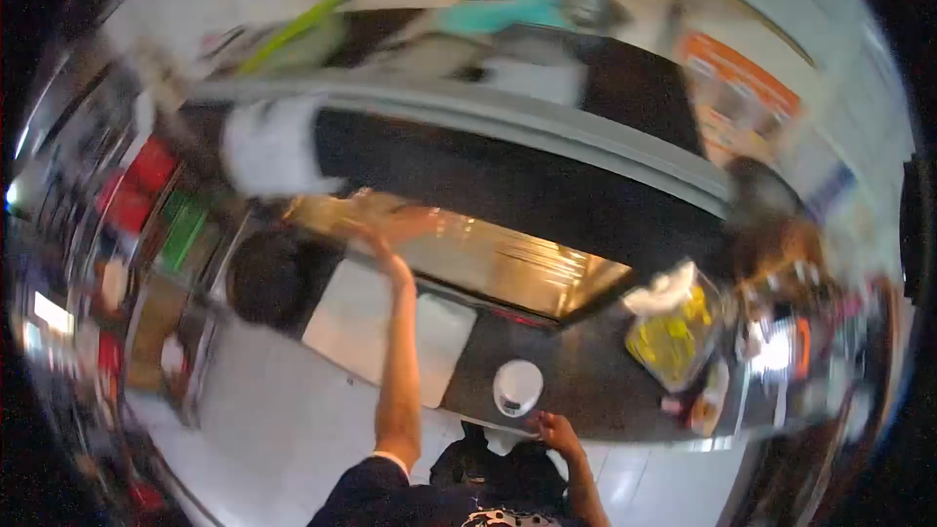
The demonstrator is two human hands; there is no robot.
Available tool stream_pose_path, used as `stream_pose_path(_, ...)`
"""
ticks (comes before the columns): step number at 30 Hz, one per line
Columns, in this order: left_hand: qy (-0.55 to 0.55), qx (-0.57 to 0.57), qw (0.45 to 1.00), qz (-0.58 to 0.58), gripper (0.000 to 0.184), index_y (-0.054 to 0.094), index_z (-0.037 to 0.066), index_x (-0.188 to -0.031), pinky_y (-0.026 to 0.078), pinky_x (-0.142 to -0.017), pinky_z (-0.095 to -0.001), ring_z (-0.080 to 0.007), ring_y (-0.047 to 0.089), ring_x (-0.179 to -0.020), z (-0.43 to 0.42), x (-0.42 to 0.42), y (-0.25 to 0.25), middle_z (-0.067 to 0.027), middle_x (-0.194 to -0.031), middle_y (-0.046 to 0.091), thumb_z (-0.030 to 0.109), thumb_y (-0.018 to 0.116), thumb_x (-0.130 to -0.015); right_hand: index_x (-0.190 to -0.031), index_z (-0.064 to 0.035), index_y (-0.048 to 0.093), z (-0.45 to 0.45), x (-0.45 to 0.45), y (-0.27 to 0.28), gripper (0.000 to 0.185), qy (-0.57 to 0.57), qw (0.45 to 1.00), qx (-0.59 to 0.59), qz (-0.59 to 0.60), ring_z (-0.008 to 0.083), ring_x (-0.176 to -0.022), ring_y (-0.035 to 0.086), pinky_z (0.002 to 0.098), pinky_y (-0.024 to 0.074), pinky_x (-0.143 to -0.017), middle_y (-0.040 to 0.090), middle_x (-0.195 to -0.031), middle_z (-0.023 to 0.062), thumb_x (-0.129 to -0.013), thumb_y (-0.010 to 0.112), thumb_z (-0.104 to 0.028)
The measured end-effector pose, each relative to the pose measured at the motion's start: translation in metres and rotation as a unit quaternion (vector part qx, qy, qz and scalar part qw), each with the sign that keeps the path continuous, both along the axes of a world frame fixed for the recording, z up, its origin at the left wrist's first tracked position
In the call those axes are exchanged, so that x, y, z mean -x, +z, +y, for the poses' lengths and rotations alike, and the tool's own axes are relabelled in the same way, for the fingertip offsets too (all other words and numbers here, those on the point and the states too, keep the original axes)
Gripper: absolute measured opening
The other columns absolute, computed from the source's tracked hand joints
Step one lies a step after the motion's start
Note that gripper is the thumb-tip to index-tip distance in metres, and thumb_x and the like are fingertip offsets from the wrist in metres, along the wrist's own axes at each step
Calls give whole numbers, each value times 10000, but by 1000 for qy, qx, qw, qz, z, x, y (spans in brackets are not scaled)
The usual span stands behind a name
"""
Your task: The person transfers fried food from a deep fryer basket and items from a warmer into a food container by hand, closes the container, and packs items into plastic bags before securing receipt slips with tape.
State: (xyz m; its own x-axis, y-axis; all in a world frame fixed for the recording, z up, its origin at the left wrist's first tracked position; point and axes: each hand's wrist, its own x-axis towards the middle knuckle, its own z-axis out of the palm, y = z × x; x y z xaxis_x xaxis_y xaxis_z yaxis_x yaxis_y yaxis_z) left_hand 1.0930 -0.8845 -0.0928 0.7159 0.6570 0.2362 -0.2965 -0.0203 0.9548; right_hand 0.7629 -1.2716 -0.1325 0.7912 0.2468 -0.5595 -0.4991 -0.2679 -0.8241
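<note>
My left hand reaches forward over the far edge of the white board, beside the wrapped, lit area under the dark shelf. Its fingers are smeared by motion, so whether it holds anything does not show. Near the counter's front edge is my right hand, with fingers bent together; anything between them is too small to make out. A round white scale lies just beyond and to the left of it on the dark counter.
A clear container with yellow-green pieces stands on the right of the counter. Above runs a shelf with a grey edge, bearing a teal item and a metal bowl. Red and green bins are at left.
</note>
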Motion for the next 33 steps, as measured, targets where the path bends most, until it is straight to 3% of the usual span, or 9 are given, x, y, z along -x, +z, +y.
stream_pose_path(6,35,-16,999,-1,569,307,-32,-1457,212,-1175,-469,-303,320,-1391,-2,26,60,-206,-1513,307,344,332,-1031,-1235,-66,617,-77,85,-38,513,-85,983,132,-96,216,-818,670,352,518,-749,706,-979,153,-890,628,-445)
stream_pose_path(8,80,-210,973,-53,568,321,16,-1468,431,-1044,-450,-305,466,-1283,46,10,-30,-185,-1444,415,358,369,-1017,-1213,-65,627,-126,124,-54,484,-142,973,174,-46,250,-828,683,368,525,-754,704,-968,174,-884,626,-421)
stream_pose_path(9,170,-31,981,86,517,412,43,-1429,528,-887,-389,-262,563,-1140,-44,49,62,-156,-1319,531,339,398,-1005,-1199,-67,635,-150,145,-56,464,-181,966,185,-26,257,-832,687,373,527,-755,704,-955,174,-880,628,-404)
stream_pose_path(12,-1,-170,983,74,457,569,18,-1266,505,-734,-326,-187,624,-905,-148,134,28,-108,-1045,663,340,394,-994,-1180,-64,646,-224,209,-43,443,-322,909,254,67,240,-784,690,362,533,-724,720,-897,132,-865,641,-375)
stream_pose_path(14,-178,-37,967,178,431,622,16,-1139,511,-604,-301,-190,640,-801,-243,207,-42,-104,-1059,649,333,377,-978,-1156,-63,658,-279,252,-45,424,-386,883,263,49,205,-742,691,338,535,-698,725,-873,120,-856,658,-363)
stream_pose_path(17,-440,-41,842,311,228,664,-6,-1008,523,-612,-272,-168,653,-773,-489,348,34,-96,-1018,664,174,564,-909,-1138,-69,669,-362,305,-38,381,-532,836,115,76,166,-738,689,319,540,-666,726,-832,105,-856,670,-325)
stream_pose_path(22,-698,-124,685,171,219,657,6,-1067,488,-679,-262,-112,609,-785,-724,396,12,-71,-888,666,172,615,-931,-1154,-27,654,-513,372,-11,360,-425,854,298,19,138,-769,685,278,537,-600,716,-832,75,-869,666,-246)
stream_pose_path(29,-564,-345,751,6,265,667,17,-1088,509,-808,-297,-159,657,-870,-962,267,20,-98,-952,707,214,547,-957,-1129,-15,642,-641,476,-6,308,-639,757,136,16,161,-699,674,277,523,-548,695,-841,79,-864,621,-171)
stream_pose_path(33,-521,-423,741,26,225,688,18,-1045,513,-829,-343,-248,679,-920,-1082,154,-13,-169,-968,704,162,562,-926,-1020,-23,666,-650,610,-161,218,-679,705,183,90,161,-622,658,268,514,-533,690,-773,86,-868,573,-150)
